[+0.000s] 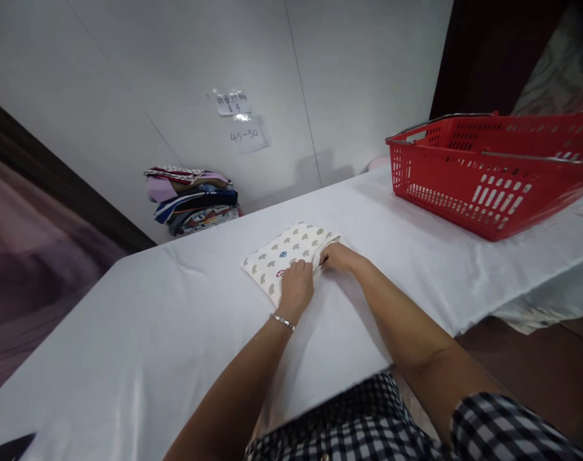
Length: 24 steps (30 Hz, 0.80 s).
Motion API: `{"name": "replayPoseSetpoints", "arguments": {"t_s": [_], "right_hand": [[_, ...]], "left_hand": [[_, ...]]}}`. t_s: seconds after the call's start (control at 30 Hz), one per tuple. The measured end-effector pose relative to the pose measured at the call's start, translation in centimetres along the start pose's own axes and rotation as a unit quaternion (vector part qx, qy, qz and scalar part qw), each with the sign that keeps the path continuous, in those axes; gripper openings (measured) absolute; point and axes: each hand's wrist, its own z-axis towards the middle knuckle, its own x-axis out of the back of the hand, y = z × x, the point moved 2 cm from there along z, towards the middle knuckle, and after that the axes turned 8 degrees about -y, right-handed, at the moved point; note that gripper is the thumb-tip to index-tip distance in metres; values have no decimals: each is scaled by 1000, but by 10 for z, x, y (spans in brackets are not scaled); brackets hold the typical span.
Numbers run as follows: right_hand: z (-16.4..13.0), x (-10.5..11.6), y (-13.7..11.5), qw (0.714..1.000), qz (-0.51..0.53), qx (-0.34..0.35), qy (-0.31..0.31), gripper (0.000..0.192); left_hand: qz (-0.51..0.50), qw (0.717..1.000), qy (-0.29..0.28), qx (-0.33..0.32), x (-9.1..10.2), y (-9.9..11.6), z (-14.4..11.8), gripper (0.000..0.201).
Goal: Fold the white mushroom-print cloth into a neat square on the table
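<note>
A small folded cloth point(286, 251), cream with grey and coloured leaf-like prints, lies flat in the middle of the white-covered table point(128, 333). My left hand point(296, 285), with a thin silver bracelet at the wrist, rests on the cloth's near edge with fingers curled onto it. At the cloth's near right corner my right hand point(336, 257) pinches the edge. Both hands touch each other at that edge.
A red plastic shopping basket point(488, 169) with metal handles stands at the table's right side. A stack of folded coloured clothes point(193, 198) sits at the far edge against the white wall, under two paper notes point(241, 121). A dark object point(10, 447) shows at the bottom left.
</note>
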Motion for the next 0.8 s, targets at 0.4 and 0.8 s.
{"name": "replayPoseSetpoints", "arguments": {"t_s": [0.4,0.8], "right_hand": [[-14,13,-18,999,-50,0,-1,21],[-10,7,-15,999,-36,36,8,24]], "left_hand": [[-98,994,-14,41,4,-6,1,12],[-129,987,-45,86,17,-15,13,15]]}}
